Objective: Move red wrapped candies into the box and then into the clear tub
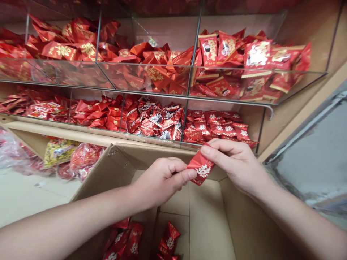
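Note:
Both my hands pinch one red candy packet (201, 168) with white lettering, held over an open cardboard box (208, 216). My left hand (165, 178) grips its left edge between thumb and fingers. At the upper right edge of the packet, my right hand (233, 159) has its thumb and fingers closed on it. Several red packets (132, 238) lie in the bottom of the box, and another packet (169, 238) rests a little to their right.
Ahead are clear-fronted shelf bins (146, 83) filled with red packets. Plastic bags (86, 157) of packets lie at the left, beneath the shelf. A wooden shelf side (295, 119) slants down on the right, beside a grey surface (320, 144).

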`<state>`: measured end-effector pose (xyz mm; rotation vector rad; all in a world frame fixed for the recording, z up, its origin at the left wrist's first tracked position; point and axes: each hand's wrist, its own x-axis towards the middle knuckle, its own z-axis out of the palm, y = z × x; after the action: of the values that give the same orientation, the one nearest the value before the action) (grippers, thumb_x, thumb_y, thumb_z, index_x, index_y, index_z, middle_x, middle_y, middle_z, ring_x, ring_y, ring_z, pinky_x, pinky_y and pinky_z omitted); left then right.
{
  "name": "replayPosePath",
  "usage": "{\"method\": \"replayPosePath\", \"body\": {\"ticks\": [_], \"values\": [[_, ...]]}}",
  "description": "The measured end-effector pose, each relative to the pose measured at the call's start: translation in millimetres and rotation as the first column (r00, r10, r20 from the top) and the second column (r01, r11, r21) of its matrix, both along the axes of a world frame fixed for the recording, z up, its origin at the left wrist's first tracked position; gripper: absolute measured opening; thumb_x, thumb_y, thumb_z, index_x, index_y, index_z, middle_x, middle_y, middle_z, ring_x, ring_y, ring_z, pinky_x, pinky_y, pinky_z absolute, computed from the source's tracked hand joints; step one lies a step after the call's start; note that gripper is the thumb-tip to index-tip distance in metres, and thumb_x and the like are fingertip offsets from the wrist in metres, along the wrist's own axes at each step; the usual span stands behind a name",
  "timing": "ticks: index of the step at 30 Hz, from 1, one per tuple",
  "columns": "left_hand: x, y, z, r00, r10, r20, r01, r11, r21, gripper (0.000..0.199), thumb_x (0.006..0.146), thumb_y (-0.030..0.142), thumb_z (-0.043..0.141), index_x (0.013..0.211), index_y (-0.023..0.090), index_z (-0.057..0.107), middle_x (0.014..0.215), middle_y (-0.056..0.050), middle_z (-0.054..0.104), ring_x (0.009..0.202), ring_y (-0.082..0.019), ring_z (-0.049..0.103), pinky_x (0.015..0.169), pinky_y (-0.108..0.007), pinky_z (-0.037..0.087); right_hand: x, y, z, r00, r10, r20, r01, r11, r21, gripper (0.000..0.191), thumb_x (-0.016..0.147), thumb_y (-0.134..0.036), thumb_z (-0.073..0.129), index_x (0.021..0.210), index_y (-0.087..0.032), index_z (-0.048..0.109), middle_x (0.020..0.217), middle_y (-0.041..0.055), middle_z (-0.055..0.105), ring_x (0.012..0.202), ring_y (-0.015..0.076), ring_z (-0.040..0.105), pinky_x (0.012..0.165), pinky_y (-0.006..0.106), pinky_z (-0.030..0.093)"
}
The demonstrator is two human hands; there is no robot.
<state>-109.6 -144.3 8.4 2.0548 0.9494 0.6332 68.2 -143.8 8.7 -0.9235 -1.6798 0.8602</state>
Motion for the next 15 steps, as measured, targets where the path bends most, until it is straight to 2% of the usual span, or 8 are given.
{"method": "replayPosePath", "body": {"ticks": [2,8,12,15], "values": [[1.6,-3.0,2.2,1.000,-0.027,-0.013,0.027,0.996,0.081,0.032,0.085,0.031,0.043,0.064,0.013,0.060,0.057,0.003,0.042,0.056,-0.008,0.041,0.054,-0.019,0.033,-0.5,-2.1,-1.6,0.993,-0.017,-0.118,0.015,1.000,-0.018,0.024,0.077,-0.033,0.057,0.060,-0.017,0.060,0.061,-0.0010,0.056,0.058,0.0098,0.049,0.057,0.022,0.039],[6.7,-2.6,7.4,0.998,-0.061,0.031,0.051,0.966,0.254,0.035,0.086,0.027,0.043,0.053,0.015,0.046,0.055,0.004,0.034,0.056,-0.008,0.037,0.056,-0.019,0.031,-7.2,-5.9,0.4,0.920,-0.130,-0.370,0.045,0.972,-0.232,0.023,0.072,-0.030,0.061,0.052,-0.017,0.059,0.054,-0.0008,0.054,0.050,0.0095,0.045,0.052,0.024,0.038],[3.7,0.4,5.8,0.994,-0.094,0.052,0.076,0.957,0.280,0.031,0.086,0.026,0.043,0.059,0.015,0.051,0.057,0.004,0.039,0.058,-0.008,0.040,0.057,-0.019,0.033,-9.2,-5.5,2.9,0.902,-0.122,-0.413,0.012,0.966,-0.259,0.024,0.073,-0.029,0.060,0.052,-0.017,0.059,0.053,-0.0002,0.055,0.050,0.0095,0.045,0.051,0.023,0.039],[0.3,1.0,3.2,0.995,-0.060,0.079,0.039,0.971,0.238,0.029,0.085,0.026,0.045,0.062,0.014,0.055,0.058,0.003,0.044,0.059,-0.008,0.043,0.058,-0.019,0.035,-7.2,-3.6,1.6,0.933,-0.036,-0.358,-0.065,0.962,-0.265,0.025,0.075,-0.033,0.059,0.058,-0.016,0.062,0.058,0.0012,0.057,0.054,0.0098,0.048,0.051,0.023,0.040]]}}
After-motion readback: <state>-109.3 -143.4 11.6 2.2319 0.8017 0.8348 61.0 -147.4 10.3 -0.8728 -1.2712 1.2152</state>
